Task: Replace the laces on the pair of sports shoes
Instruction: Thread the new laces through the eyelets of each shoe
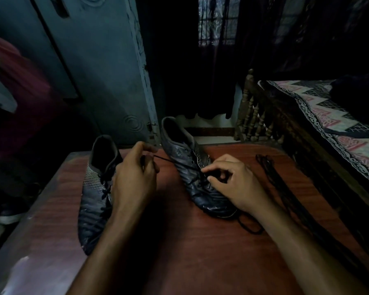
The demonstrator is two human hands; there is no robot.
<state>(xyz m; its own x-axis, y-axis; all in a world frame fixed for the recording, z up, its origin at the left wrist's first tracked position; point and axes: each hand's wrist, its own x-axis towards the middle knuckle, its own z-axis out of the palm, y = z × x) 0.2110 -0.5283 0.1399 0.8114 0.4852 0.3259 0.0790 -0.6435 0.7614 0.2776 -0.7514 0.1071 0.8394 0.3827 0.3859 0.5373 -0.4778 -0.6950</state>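
Two dark sports shoes stand on a reddish wooden table (179,241). The left shoe (94,188) is laced, with its toe pointing toward me. The right shoe (185,165) lies angled, toe toward me and to the right. My left hand (134,177) pinches the end of a black lace (168,161) that runs taut across to the right shoe's eyelets. My right hand (232,182) rests on the right shoe, its thumb and fingers pinching the lace at the eyelets. A loop of the lace (250,227) trails out beside the shoe's toe.
A bundle of loose black laces (285,188) stretches along the table's right side. A bed (332,128) with a patterned cover and a turned wooden rail stands at right. A grey door (107,71) is behind the table, and other shoes (6,213) lie on the floor at left.
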